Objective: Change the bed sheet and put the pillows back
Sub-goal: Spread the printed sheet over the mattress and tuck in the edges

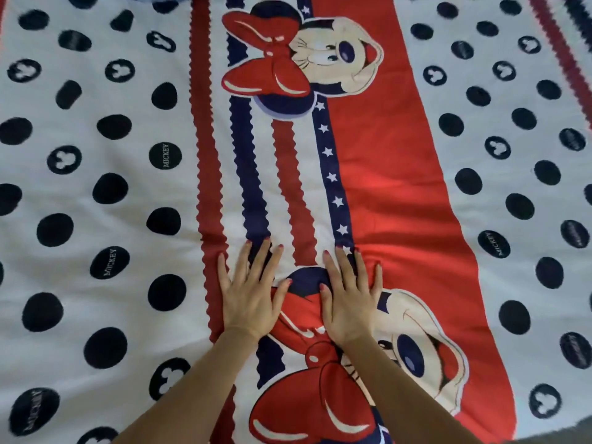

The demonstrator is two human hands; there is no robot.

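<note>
1. Head view, nearest: two bare forearms reach forward over the bed sheet (96, 193), which lies spread flat across the whole bed.
2. Left hand (248, 293) lies palm down on the sheet's red and blue zigzag stripes, fingers straight and spread.
3. Right hand (349, 296) lies flat just beside it, fingers spread, on the near cartoon mouse print.
4. Farther off, a second mouse print (304, 56) with a red bow lies on the sheet's red middle band.

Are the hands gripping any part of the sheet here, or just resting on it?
Nothing is held. The left hand and right hand lie flat, fingers straight, pressing on the printed bed sheet along its central band.
</note>
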